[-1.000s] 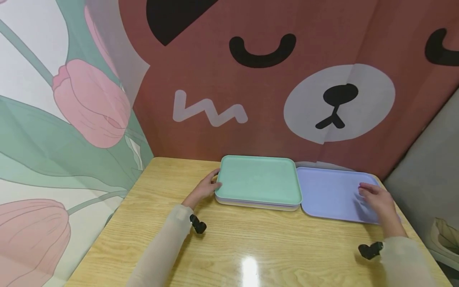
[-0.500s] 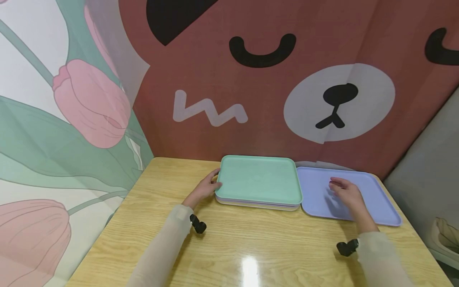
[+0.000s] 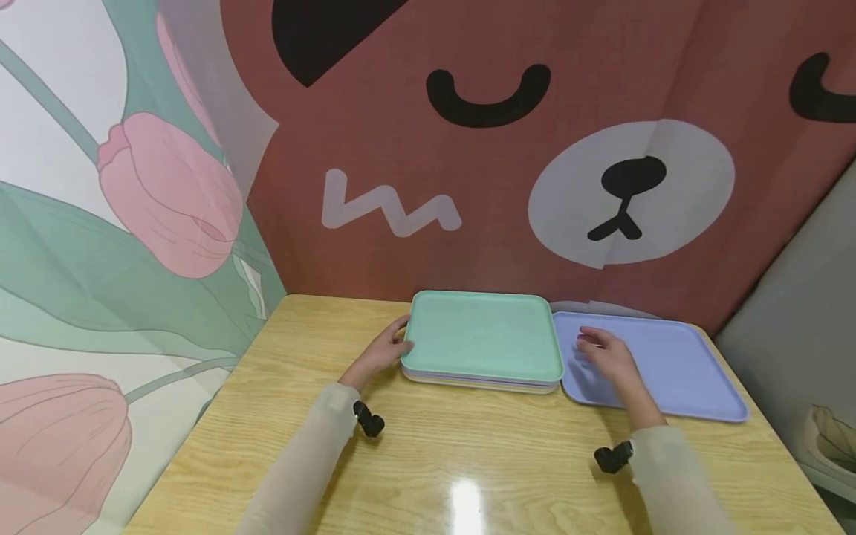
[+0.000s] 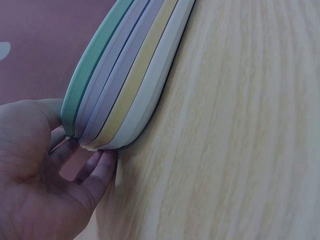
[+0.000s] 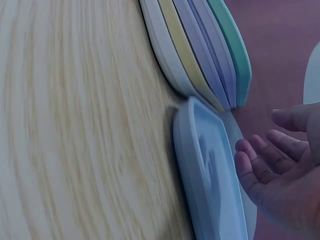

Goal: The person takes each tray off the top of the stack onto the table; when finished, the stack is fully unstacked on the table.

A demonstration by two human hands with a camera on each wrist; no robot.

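Flat rectangular trays lie stacked in the middle of the table's far side. A mint green tray (image 3: 484,334) is on top; lavender, yellow and white trays (image 4: 145,95) show below it. My left hand (image 3: 384,349) holds the stack's left end, thumb at the green rim, fingers lower against the edges. Right of the stack, a single lavender tray (image 3: 669,364) lies on the table, looking bluish in the right wrist view. Over its left part hovers my right hand (image 3: 611,358), fingers loosely bent, nothing in it, apart from the stack's right end.
The wooden table (image 3: 428,461) backs onto a brown bear-print hanging (image 3: 495,245). A tulip-print hanging (image 3: 167,193) is at the left. Beyond the table's right edge, a pale object (image 3: 832,438) sits low down.
My right hand has moved left across the lavender tray, from its right part toward the stack. My left hand and the trays have stayed in place.
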